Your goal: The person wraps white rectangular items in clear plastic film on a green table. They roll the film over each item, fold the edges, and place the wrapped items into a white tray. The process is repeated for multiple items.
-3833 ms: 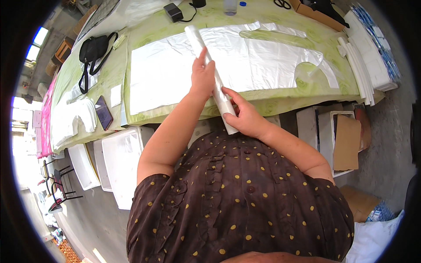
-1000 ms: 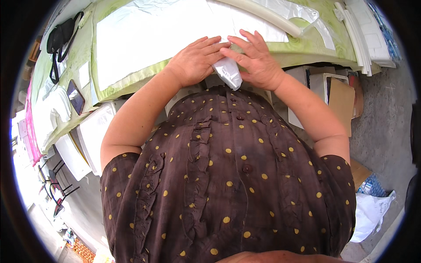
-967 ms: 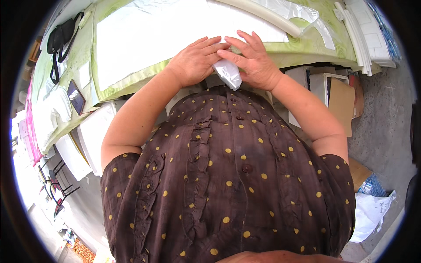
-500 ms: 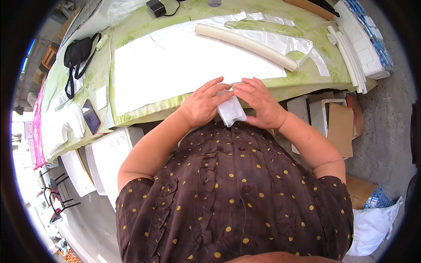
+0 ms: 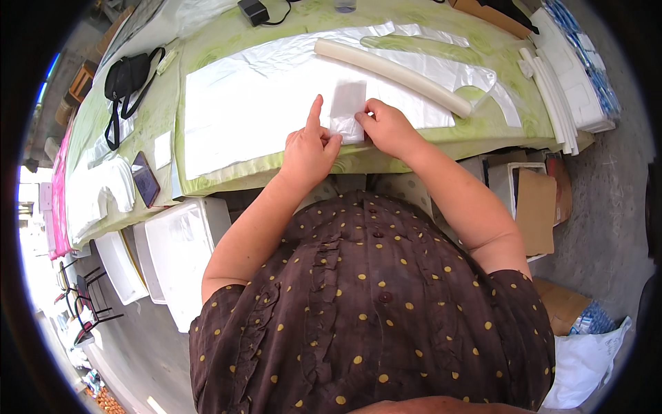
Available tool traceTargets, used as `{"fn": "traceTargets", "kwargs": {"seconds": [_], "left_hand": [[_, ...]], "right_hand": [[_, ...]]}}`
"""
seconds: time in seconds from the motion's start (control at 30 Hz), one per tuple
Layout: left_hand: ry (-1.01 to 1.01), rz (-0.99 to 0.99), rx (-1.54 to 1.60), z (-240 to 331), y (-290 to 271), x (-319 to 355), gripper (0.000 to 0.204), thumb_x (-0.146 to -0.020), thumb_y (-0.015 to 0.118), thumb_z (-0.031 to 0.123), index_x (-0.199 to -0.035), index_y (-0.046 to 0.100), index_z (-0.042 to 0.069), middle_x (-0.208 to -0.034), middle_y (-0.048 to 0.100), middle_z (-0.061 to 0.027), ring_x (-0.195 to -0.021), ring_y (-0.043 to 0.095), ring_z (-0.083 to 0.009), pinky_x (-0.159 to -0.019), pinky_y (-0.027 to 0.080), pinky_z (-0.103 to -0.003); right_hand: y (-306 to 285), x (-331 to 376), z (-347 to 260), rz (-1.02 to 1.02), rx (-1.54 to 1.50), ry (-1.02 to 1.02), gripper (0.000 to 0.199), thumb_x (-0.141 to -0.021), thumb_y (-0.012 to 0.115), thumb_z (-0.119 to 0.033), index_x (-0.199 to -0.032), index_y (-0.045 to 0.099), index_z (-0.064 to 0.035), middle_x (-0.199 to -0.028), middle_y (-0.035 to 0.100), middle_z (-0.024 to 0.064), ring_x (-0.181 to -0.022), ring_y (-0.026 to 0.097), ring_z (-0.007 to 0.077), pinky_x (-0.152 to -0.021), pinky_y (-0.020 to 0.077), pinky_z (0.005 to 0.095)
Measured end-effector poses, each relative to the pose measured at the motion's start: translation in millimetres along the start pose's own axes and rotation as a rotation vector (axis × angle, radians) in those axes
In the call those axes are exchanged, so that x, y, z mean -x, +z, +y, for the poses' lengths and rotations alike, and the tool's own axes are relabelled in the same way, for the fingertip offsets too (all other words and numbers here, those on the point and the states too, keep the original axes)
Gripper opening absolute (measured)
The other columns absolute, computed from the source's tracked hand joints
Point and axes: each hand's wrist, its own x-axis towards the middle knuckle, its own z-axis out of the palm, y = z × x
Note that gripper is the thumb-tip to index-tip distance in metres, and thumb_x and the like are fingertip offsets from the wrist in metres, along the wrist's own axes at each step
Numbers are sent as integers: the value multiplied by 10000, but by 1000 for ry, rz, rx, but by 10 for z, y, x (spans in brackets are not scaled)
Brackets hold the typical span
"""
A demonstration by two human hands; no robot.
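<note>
A small translucent plastic bag [image 5: 348, 103] stands out grey against the white sheeting on the table. My right hand [image 5: 389, 129] pinches it by the right edge between thumb and fingertips. My left hand [image 5: 310, 150] is at its lower left corner, index finger stretched up and away, thumb and other fingers closed at the edge. Under both hands lies the white plastic sheet [image 5: 241, 103], spread over a green patterned tablecloth [image 5: 269, 164]. Behind the bag, a long pale roll [image 5: 393, 76] rests slantwise on the sheeting.
On the left side of the table are a black pouch bag [image 5: 127, 79], a phone [image 5: 145, 179] and a white cloth [image 5: 103, 186]. A black adapter [image 5: 254, 12] sits at the back. White boxes [image 5: 186, 255] stand below the front edge, and cardboard [image 5: 536, 210] at the right.
My hands have moved forward from near my body to over the sheet. The plastic bag, bunched between them before, is now spread flat, and my left index finger has straightened.
</note>
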Motion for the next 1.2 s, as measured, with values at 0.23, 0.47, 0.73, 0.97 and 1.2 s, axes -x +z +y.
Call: {"fn": "traceTargets", "kwargs": {"seconds": [0.23, 0.47, 0.73, 0.97, 1.2], "left_hand": [[177, 67, -354, 23, -89, -53, 779, -890, 717, 292, -1558, 367, 95, -1365, 569, -142, -1130, 611, -295, -999, 461, -451], [373, -114, -649, -132, 64, -333, 852, -908, 598, 638, -1548, 404, 110, -1650, 291, -128, -1554, 193, -316, -1229, 135, -611], [455, -215, -636, -62, -26, -104, 872, -857, 726, 489, -1566, 366, 133, -1653, 300, -102, -1552, 213, -290, -1239, 142, -584], [615, -286, -619, -95, -29, 54, 873, -746, 766, 100, -1539, 405, 158, -1631, 343, -45, -1526, 282, -253, -1235, 182, -576], [597, -7, -310, -188, -20, -44, 425, -748, 681, 39, -1168, 675, 103, -1224, 643, -81, -1191, 571, -292, -1070, 416, -463]], "right_hand": [[13, -191, -102, -68, 226, 87, 335, -961, 576, -330, -1044, 679, -23, -918, 719, 197, -885, 687, 356, -816, 527, 453], [92, -128, -67, 61, 186, 39, 390, -885, 649, -328, -1135, 643, -28, -947, 734, 168, -912, 703, 340, -822, 539, 435], [66, 354, 38, -56, -136, 85, 374, -830, 731, -180, -1135, 578, -27, -906, 706, 125, -816, 677, 259, -766, 533, 364], [4, 701, 190, 189, 101, -490, 265, -809, 683, -95, -1067, 629, -68, -1018, 690, 78, -948, 625, 277, -866, 495, 396], [-127, 455, 332, 59, 393, -648, 338, -759, 684, -57, -1093, 649, -103, -1135, 671, 69, -1041, 585, 317, -949, 465, 427]]}}
